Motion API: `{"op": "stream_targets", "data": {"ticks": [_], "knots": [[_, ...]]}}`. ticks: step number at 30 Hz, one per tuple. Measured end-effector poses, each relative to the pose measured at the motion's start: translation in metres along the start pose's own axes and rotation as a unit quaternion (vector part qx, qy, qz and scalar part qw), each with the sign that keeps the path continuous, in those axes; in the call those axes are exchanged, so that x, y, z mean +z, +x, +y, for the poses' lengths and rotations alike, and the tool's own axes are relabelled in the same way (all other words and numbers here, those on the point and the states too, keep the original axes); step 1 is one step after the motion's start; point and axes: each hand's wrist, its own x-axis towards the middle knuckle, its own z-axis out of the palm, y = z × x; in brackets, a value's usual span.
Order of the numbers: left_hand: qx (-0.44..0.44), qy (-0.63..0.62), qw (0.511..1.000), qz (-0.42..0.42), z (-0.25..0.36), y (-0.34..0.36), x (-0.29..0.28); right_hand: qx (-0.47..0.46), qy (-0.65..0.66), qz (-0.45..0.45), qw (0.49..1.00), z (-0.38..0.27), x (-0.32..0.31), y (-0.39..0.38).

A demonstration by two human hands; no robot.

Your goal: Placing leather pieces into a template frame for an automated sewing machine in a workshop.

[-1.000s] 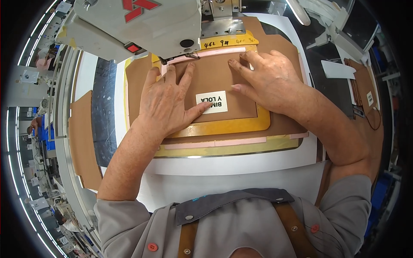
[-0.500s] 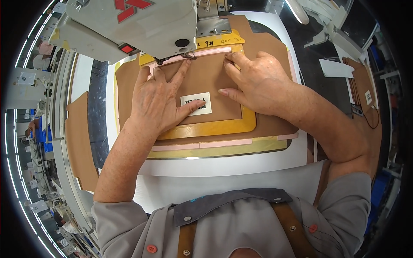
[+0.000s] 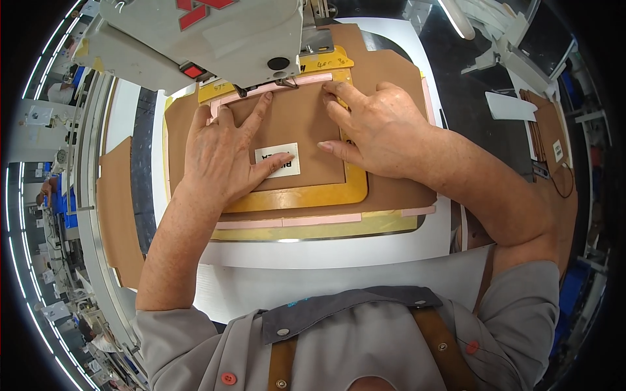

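Note:
A brown sheet (image 3: pixel 300 124) lies under the sewing machine head (image 3: pixel 228 45), with a yellow template frame (image 3: pixel 293 197) around its middle. Along the frame's far inner edge runs a pale pink strip (image 3: pixel 316 79), passing beneath the machine's foot (image 3: pixel 285 83). My left hand (image 3: pixel 218 150) rests flat on the sheet with fingers spread, its index fingertip just short of the foot. Its thumb lies over a white printed label (image 3: pixel 287 170). My right hand (image 3: pixel 391 130) presses bent fingertips near the strip's right end, thumb apart, on the frame's right side. Neither hand grasps anything.
More pink strips (image 3: pixel 319 221) line the near edge of the yellow-edged backing. A white board (image 3: pixel 326 254) lies beneath it. Brown sheets stand at the left (image 3: pixel 117 208) and a stack of brown pieces (image 3: pixel 544 124) lies at the right. A lamp (image 3: pixel 456 19) hangs at the back.
The brown sheet, the yellow frame and the label have slid left under the machine foot. Both my hands have moved left with them, keeping their places on the work.

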Motion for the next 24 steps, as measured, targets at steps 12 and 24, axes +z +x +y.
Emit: {"op": "stream_targets", "data": {"ticks": [12, 24], "knots": [[0.019, 0.036, 0.996, 0.073, 0.010, 0.004, 0.003, -0.008, 0.042, 0.016, 0.999, 0.017, 0.003, -0.015], [-0.015, 0.050, 0.998, -0.020, 0.018, 0.007, -0.006, -0.014, 0.064, 0.074, 0.995, 0.019, 0.017, -0.016]]}}
